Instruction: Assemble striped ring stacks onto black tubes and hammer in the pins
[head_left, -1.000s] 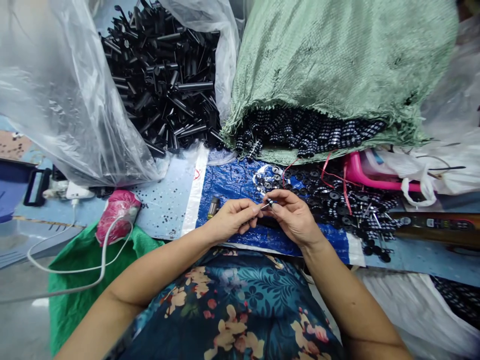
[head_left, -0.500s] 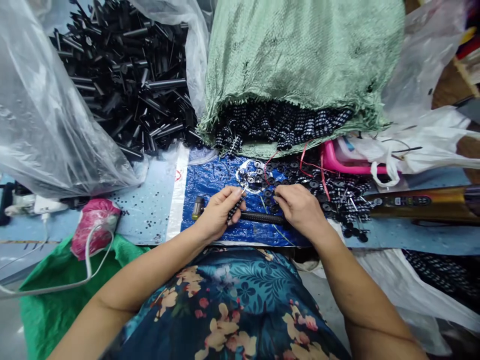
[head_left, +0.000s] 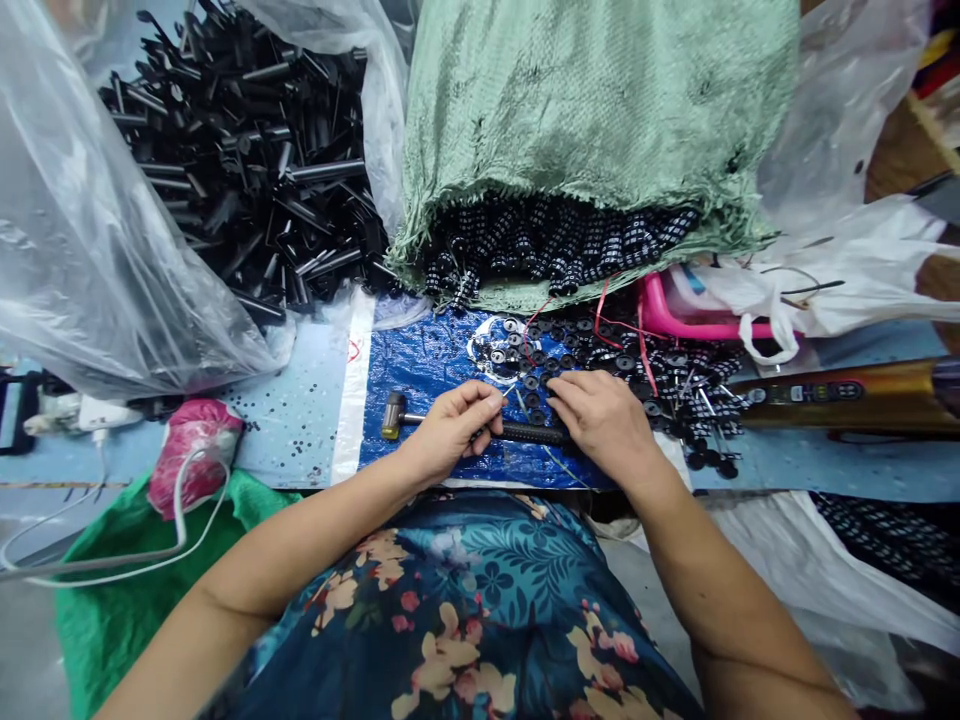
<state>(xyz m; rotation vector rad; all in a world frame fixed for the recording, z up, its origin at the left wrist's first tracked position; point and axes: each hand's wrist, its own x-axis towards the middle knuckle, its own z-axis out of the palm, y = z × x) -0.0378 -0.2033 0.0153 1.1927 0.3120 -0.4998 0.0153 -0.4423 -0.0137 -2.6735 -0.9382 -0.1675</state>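
My left hand (head_left: pixel 463 420) is closed in a pinch above the blue sheet (head_left: pixel 420 365). A thin pale pin tip sticks out past its thumb and finger; the black-and-white patterned rod it belongs to is almost hidden in the fingers. My right hand (head_left: pixel 604 415) has its fingers bent together at the edge of the loose black discs (head_left: pixel 534 383); what the fingertips hold, if anything, is hidden. Beneath both hands lies a small hammer (head_left: pixel 393 413), its black handle (head_left: pixel 529 432) passing behind my left fingers.
A green woven sack (head_left: pixel 600 110) spills patterned rods (head_left: pixel 570 245) at the back. Black plastic pieces (head_left: pixel 262 150) fill a clear bag at left. To the right are a pink basket rim (head_left: pixel 660 305), a pile of patterned pieces with pins (head_left: pixel 701 390) and a gold-coloured device (head_left: pixel 847 395).
The patterned rod in my left hand has turned, so less of it shows now. My right fingers have spread slightly at the discs. The view has shifted a little.
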